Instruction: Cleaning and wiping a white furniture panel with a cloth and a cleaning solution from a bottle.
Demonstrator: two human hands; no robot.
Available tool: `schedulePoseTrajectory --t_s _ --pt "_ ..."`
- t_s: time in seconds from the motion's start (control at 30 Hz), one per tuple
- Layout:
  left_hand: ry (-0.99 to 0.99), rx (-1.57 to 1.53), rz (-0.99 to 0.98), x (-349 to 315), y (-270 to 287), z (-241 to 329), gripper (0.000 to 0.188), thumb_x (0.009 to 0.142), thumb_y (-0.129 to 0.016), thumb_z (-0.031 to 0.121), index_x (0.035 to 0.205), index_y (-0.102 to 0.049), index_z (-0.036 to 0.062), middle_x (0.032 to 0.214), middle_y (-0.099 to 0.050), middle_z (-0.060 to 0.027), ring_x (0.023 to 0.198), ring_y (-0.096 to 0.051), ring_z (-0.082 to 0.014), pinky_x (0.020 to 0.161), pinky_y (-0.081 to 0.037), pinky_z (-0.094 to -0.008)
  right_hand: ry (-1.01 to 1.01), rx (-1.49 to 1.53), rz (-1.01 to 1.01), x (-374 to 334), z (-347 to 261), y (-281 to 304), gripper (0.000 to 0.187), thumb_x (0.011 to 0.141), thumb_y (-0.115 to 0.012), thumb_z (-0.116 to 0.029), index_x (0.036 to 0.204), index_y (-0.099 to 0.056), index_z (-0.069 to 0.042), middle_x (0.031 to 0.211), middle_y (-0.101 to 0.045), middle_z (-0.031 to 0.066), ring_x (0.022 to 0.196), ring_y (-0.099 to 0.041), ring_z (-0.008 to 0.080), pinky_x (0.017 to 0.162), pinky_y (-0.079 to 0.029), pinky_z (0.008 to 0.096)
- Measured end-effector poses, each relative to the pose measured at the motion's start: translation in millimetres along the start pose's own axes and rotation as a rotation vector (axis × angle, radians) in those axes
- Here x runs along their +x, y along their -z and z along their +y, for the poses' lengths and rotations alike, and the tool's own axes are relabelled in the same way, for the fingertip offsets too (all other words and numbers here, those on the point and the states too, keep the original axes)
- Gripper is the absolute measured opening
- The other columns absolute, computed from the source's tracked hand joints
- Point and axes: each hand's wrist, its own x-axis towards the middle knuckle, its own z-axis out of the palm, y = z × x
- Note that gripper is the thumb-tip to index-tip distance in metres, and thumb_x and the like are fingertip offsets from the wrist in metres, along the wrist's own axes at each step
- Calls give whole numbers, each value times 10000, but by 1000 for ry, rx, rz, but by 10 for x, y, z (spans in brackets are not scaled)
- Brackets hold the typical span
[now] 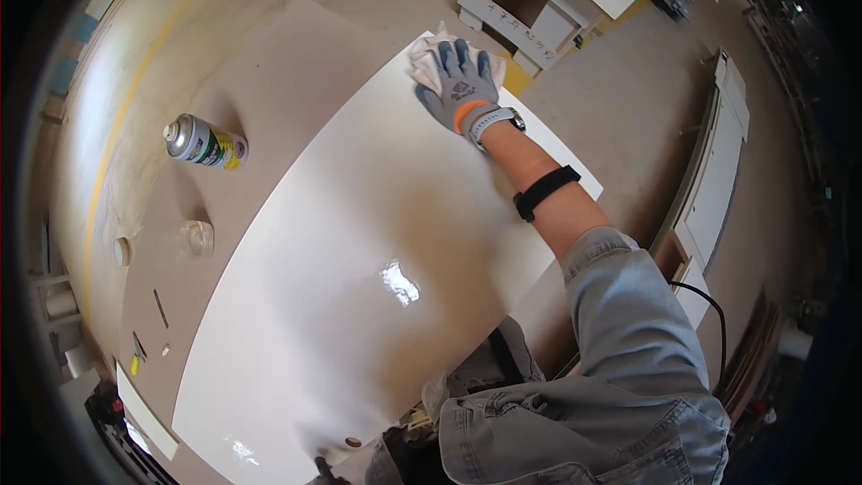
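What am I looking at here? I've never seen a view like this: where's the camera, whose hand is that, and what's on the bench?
The single picture comes from a fisheye camera on a person's head, looking down, so straight edges bend. The right hand, in a grey glove, presses a white cloth flat on the far corner of a glossy white panel. The panel lies on a brown workbench. To the left lie a spray can on its side and a clear plastic cap. The left hand is out of view.
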Motion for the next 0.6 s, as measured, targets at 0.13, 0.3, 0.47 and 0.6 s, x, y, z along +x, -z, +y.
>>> schedulePoseTrajectory --t_s 0.13,0.3,0.47,0.6 --pt "278 -1237 -377 -624 -944 430 806 856 -501 607 1352 -411 -23 1387 -429 -209 1276 -407 -359 1071 -334 -435 346 130 157 -56 -354 -341 689 891 -412 -541 1408 -350 -90 1461 -332 140 1410 -219 324 1135 -108 530" --pt "258 -1498 -223 -732 -1205 898 802 857 -487 611 1352 -414 -16 1388 -430 -204 1274 -409 -357 1069 -335 -436 694 231 -138 -1114 -171 -103 671 853 -485 -530 1385 -406 -129 1476 -319 145 1406 -232 325 1134 -102 548" --pt "244 -1510 -167 -757 -1268 1009 798 857 -474 615 1353 -418 -9 1388 -432 -198 1272 -410 -356 1068 -336 -438 187 122 -3 52 455 -114 748 867 -467 -499 1419 -297 -24 1490 -265 171 1418 -160 336 1138 -97 482" --pt "255 -1523 -130 -785 -1288 978 795 858 -464 618 1353 -420 -3 1389 -433 -194 1271 -411 -354 1066 -336 -439 168 18 13 863 113 -173 750 888 -425 -505 1419 -286 6 1492 -267 177 1415 -177 326 1144 -133 459"
